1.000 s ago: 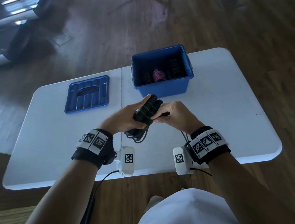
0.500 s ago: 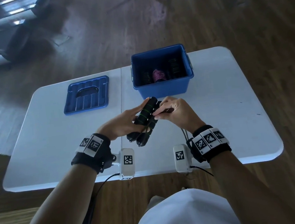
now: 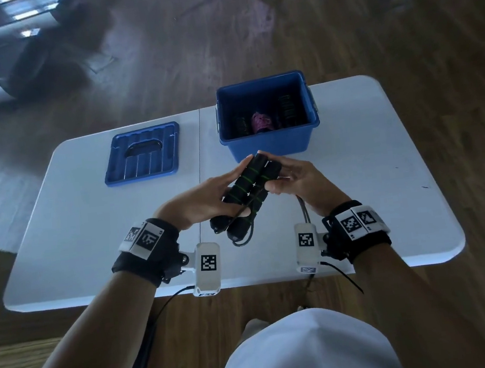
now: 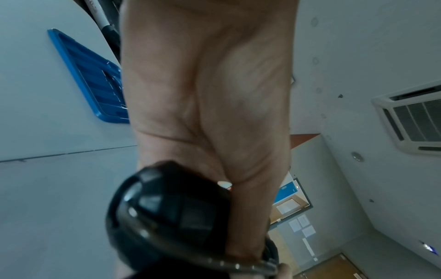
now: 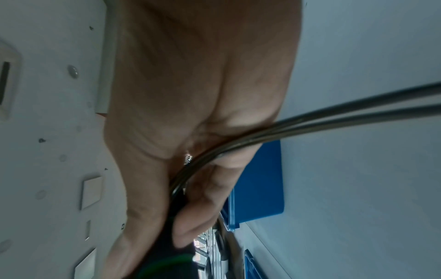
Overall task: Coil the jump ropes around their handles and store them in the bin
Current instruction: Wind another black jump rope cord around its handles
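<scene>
1. The left hand (image 3: 204, 200) grips the 2 black, green-ringed handles (image 3: 248, 195) from the left, fingers stretched along them.
2. The right hand (image 3: 298, 182) grips them from the right, the rope (image 5: 334, 113) crossing its palm.
3. The handles sit side by side, tilted, above the white table (image 3: 74, 233).
4. The blue bin (image 3: 270, 146) stands just beyond, coiled ropes inside; its lid (image 3: 142, 154) lies left.

I count two handles (image 3: 251, 193) side by side at the centre of the frame, with one cord (image 3: 303, 211) trailing below them. One bin (image 3: 271, 144) sits at upper centre with three bundles (image 3: 261, 122) inside. One lid (image 3: 142, 154) lies at upper left, on one table (image 3: 89, 231).
</scene>
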